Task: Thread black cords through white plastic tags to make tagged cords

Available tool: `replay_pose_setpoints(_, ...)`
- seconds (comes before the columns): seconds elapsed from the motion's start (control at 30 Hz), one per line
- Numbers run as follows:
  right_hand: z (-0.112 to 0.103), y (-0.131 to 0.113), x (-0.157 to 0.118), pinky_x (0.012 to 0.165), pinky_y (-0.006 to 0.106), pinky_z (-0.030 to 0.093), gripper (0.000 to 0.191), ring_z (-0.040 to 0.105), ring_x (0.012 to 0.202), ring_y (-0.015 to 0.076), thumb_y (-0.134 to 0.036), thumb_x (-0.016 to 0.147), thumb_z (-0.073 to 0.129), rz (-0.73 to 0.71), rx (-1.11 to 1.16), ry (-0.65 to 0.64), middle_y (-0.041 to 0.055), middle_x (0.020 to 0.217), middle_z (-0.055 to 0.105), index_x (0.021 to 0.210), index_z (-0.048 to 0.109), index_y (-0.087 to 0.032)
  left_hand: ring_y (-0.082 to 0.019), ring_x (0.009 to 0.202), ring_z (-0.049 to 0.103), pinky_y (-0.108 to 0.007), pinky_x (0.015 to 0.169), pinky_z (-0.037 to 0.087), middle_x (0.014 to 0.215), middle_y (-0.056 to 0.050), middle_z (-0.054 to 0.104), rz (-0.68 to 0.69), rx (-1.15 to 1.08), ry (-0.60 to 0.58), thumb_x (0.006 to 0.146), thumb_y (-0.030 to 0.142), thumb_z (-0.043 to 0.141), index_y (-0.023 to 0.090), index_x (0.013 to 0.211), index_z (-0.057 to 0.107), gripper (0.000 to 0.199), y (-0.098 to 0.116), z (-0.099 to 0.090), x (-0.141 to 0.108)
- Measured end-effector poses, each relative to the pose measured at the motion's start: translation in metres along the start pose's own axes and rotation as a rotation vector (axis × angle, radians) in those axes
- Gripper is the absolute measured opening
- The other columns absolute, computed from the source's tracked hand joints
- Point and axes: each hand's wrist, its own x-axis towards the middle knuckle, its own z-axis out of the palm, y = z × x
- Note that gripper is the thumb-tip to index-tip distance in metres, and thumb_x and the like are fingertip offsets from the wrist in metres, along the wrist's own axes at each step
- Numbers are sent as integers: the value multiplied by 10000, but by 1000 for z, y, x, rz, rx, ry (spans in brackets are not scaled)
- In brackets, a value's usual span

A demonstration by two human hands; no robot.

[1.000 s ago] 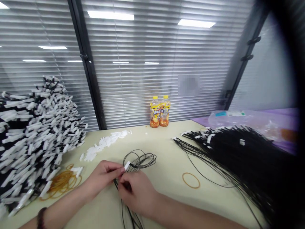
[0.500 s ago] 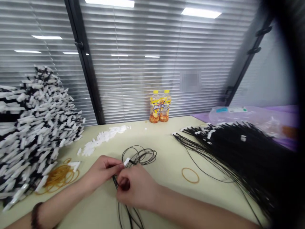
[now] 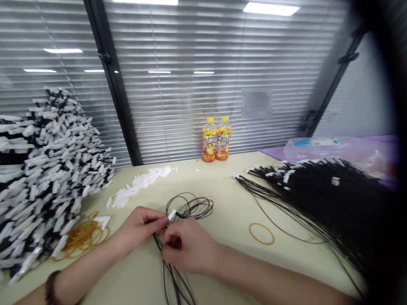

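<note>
My left hand (image 3: 142,228) is closed, thumb and finger pinching a bundle of thin black cables (image 3: 158,242) beside a small white sleeve (image 3: 172,215). Just to its right, my right hand (image 3: 192,246) has its fingers curled in against the same cables; exactly what lies in its pinch is hidden. Behind both hands the cables form loose loops (image 3: 199,206) on the table, and their other ends trail toward the near edge.
White-tipped black cables are heaped at left (image 3: 60,169). Near them lie rubber bands (image 3: 83,238) and white sleeves (image 3: 140,184). A single rubber band (image 3: 261,234) and a large black cable bundle (image 3: 321,195) lie at right. Two drink bottles (image 3: 208,142) stand at the back.
The camera view has shifted slightly, so the scene sits a little further right. Both hands keep nearly the same pose on the cables; the right fingers have moved slightly.
</note>
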Motion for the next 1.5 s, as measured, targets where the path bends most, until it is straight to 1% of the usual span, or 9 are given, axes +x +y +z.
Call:
replay_pose_setpoints(0.33, 1, 13, 2, 446, 160, 343, 175, 473, 523, 82, -187, 543, 553, 184, 446, -175, -13, 628, 535, 713, 522, -157, -81, 558, 415, -167, 482, 259, 599, -3, 551, -14, -8, 31, 736, 407, 511, 132, 706, 635, 303, -4, 0, 0)
replay_pose_setpoints(0.5, -10, 2, 2, 409, 154, 338, 126, 460, 466, 69, -151, 587, 492, 215, 561, -281, 0, 611, 542, 712, 496, -147, -85, 538, 428, -172, 487, 269, 598, -13, 571, 9, 36, 53, 737, 414, 500, 131, 697, 641, 319, -1, 0, 1)
replay_pose_setpoints(0.8, -65, -41, -4, 415, 160, 319, 265, 482, 460, 63, -137, 644, 401, 177, 445, -255, 16, 672, 589, 858, 556, -152, -80, 426, 388, -188, 418, 211, 491, -19, 541, -33, 2, 84, 648, 431, 541, 129, 620, 645, 321, 7, 0, -2)
replay_pose_setpoints(0.93, -88, -58, -5, 418, 162, 293, 199, 444, 456, 57, -129, 631, 374, 155, 606, -232, 30, 629, 567, 686, 566, -125, -58, 410, 319, -187, 410, 192, 492, -3, 503, -42, -3, 105, 657, 467, 523, 123, 598, 619, 363, 4, 1, -1)
replay_pose_setpoints(1.03, -107, -66, -8, 427, 169, 284, 186, 444, 468, 63, -122, 616, 328, 92, 862, -147, 74, 654, 584, 583, 511, -105, -43, 404, 265, -187, 401, 165, 504, 18, 452, -34, -2, 86, 689, 471, 503, 121, 594, 583, 372, -1, 1, 2)
replay_pose_setpoints(1.13, -128, -70, -13, 425, 179, 287, 224, 436, 452, 72, -144, 624, 337, 40, 1054, -55, 93, 675, 598, 691, 547, -106, -36, 402, 247, -192, 393, 147, 528, 21, 431, -36, 12, 73, 712, 472, 488, 114, 602, 568, 382, -5, 1, 5)
replay_pose_setpoints(1.2, -140, -71, -16, 430, 180, 298, 215, 433, 467, 70, -151, 638, 380, 3, 1120, 109, 102, 736, 607, 740, 563, -107, -33, 394, 240, -195, 389, 137, 533, 20, 426, -43, 29, 75, 719, 476, 481, 106, 647, 588, 391, -8, 1, 7)
replay_pose_setpoints(1.33, -156, -68, -17, 439, 170, 330, 170, 432, 505, 56, -211, 694, 506, -33, 1098, 498, 100, 876, 598, 803, 592, -113, -34, 398, 244, -193, 391, 136, 533, 20, 421, -50, 50, 81, 720, 470, 488, 99, 744, 617, 394, -9, 1, 7)
replay_pose_setpoints(1.5, -159, -56, -10, 397, 156, 283, 243, 415, 511, 41, -310, 697, 586, -128, 886, 703, 74, 918, 581, 866, 610, -136, -33, 420, 240, -191, 408, 127, 559, 15, 432, -85, 21, 84, 714, 478, 500, 100, 746, 616, 397, -7, 2, 6)
